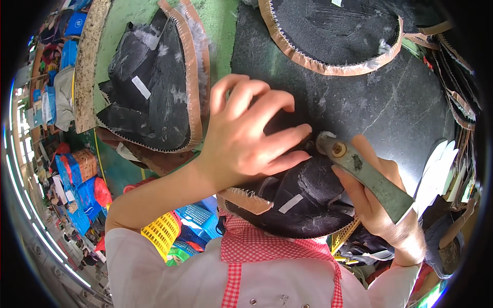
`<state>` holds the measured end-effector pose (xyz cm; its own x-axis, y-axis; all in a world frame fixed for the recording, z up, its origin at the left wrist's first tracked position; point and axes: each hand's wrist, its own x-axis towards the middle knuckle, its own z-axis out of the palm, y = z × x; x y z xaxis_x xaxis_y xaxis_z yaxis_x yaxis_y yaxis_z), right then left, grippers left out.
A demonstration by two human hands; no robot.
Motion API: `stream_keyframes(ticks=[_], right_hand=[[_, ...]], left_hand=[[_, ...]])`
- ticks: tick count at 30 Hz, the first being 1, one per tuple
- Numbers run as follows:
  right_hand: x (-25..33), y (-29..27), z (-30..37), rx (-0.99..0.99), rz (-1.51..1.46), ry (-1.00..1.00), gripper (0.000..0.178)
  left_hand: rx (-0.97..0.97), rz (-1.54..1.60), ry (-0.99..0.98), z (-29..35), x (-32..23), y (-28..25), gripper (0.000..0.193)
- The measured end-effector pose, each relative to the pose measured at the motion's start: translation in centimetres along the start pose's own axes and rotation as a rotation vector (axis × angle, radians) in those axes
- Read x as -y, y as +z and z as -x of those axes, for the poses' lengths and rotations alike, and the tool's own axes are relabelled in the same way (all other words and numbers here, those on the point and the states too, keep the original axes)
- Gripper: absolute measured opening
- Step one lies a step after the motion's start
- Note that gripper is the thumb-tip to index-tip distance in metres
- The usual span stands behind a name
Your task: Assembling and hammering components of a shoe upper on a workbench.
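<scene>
My right hand [372, 190] is closed around a hammer, its worn metal head [367, 172] slanting across the fingers. The rounded face of that head is beside my left fingertips. Palm down, my left hand [251, 128] has its fingers bent, the thumb and forefinger closed on the black piece [313, 197] in front of me. This piece has a tan stitched edging and a small white tag, and drapes over the near edge. What lies right under my left fingertips is hidden. All of this is over a dark, scuffed work slab [385, 102].
A similar black piece with tan edging and grey fluff [159, 97] lies at left, another [334, 36] at the far side. Stacked pieces [462, 102] stand at right. A yellow basket [162, 236] and blue baskets [200, 223] are below the near edge.
</scene>
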<state>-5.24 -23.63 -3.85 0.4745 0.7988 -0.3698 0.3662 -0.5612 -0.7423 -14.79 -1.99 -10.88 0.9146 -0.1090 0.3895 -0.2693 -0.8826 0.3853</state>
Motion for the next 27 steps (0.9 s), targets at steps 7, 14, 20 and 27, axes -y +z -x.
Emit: stream_keyframes(ticks=[7,14,20,27], right_hand=[[-0.8,0.2,1.0,-0.059,0.044,-0.095,0.053],[0.2,-0.7,-0.1,-0.037,0.083,-0.122,0.019],[-0.3,-0.7,-0.9,-0.028,-0.013,-0.112,0.016],[0.3,-0.2,0.0,-0.151,0.038,-0.226,0.023]], left_hand=[[0.007,0.24,-0.142,0.8,-0.6,0.8,0.021],[0.001,0.136,-0.081,0.8,-1.7,0.9,0.016],[0.169,0.04,-0.117,1.0,-2.6,0.5,0.038],[0.058,0.018,-0.097,0.6,-2.2,0.0,0.057]])
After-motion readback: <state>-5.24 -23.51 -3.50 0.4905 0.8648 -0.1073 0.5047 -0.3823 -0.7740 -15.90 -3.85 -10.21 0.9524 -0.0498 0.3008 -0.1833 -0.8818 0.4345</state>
